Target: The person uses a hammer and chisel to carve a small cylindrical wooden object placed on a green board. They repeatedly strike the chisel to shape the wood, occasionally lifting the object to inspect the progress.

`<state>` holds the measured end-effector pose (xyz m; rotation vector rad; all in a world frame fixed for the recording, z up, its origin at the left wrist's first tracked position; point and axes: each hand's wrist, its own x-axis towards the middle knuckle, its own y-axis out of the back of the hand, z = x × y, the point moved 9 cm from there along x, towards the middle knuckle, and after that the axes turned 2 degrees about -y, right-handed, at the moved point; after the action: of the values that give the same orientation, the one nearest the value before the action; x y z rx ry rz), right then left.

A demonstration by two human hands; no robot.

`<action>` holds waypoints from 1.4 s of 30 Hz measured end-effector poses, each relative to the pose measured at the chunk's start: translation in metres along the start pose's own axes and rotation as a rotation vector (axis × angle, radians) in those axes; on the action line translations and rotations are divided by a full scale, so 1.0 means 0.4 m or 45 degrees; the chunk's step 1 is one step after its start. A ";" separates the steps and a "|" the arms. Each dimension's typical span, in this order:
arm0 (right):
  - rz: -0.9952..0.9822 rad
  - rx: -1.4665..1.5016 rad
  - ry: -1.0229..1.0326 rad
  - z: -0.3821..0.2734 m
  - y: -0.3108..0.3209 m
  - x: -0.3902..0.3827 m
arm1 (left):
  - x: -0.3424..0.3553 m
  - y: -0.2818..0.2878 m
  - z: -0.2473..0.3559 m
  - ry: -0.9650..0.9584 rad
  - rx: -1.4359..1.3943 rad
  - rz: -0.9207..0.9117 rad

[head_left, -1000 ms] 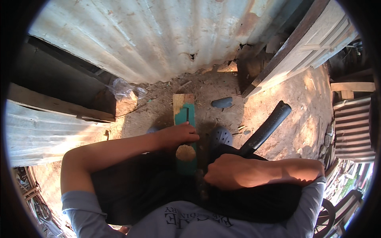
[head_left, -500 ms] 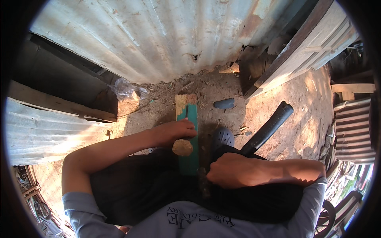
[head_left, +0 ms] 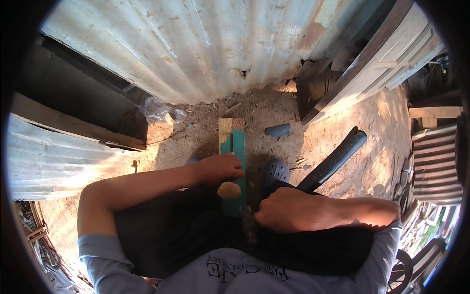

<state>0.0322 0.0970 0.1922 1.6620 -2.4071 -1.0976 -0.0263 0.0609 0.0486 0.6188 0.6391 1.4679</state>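
Observation:
A narrow wooden board, painted green with a bare far end, runs away from me between my legs. A dark narrow slot or strip shows on its green part. Over the board my left hand is closed around a wooden tool handle, whose round tan end faces up; the working end is hidden. My right hand is closed on a tool with a thick black handle, which sticks out to the far right. Its dark, blurred head lies just left of my fist, near the board's near end.
Beyond the board stands a corrugated metal sheet wall. A clear plastic bag lies on the dirt floor at left, and a dark flat piece right of the board. My grey clog is beside it. A wooden panel leans at right.
My left hand and the wooden handle have shifted slightly toward me, and the handle's round end looks more tilted. The black handle has swung a little to the right.

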 end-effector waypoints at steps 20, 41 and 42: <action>-0.058 -0.094 -0.063 0.009 -0.010 0.002 | 0.001 0.020 0.015 0.023 -0.067 0.008; -0.099 -0.114 -0.070 0.006 -0.006 0.005 | 0.001 0.054 0.002 -0.017 -0.122 0.196; -0.050 -0.105 -0.050 0.002 0.001 0.002 | 0.006 0.065 0.005 0.015 -0.170 0.199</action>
<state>0.0311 0.0968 0.1918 1.6844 -2.3267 -1.2284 -0.0429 0.0636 0.0686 0.5667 0.5056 1.6468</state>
